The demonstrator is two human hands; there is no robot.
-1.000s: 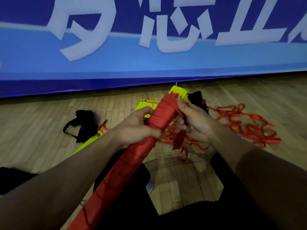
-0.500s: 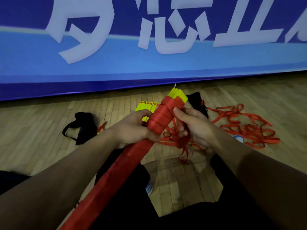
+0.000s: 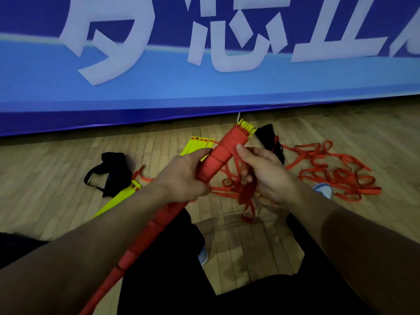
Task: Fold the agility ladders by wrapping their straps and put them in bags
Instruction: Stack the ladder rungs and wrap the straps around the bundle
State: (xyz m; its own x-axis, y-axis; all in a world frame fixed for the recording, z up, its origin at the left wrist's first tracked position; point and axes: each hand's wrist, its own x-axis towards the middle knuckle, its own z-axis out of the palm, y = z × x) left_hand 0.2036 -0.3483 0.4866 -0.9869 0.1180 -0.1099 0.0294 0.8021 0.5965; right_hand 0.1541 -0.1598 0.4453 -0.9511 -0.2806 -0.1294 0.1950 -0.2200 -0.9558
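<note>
Red-wrapped ladder bundle (image 3: 218, 160) clasped by left hand (image 3: 181, 178); right hand (image 3: 268, 173) pinches its strap (image 3: 246, 192).

Left hand (image 3: 181, 178) curled in a grip, right hand (image 3: 268, 173) pinching, both forearms extended forward.

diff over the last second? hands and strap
The right hand shifted from on top of the wrapped ladder bundle to beside it, thumb at the red wrap, and gathered the loose red strap lower in its fingers. The wrap now reaches nearly to the yellow rung ends. The left hand kept gripping the bundle mid-length. Black bag and floor straps unchanged.
</note>
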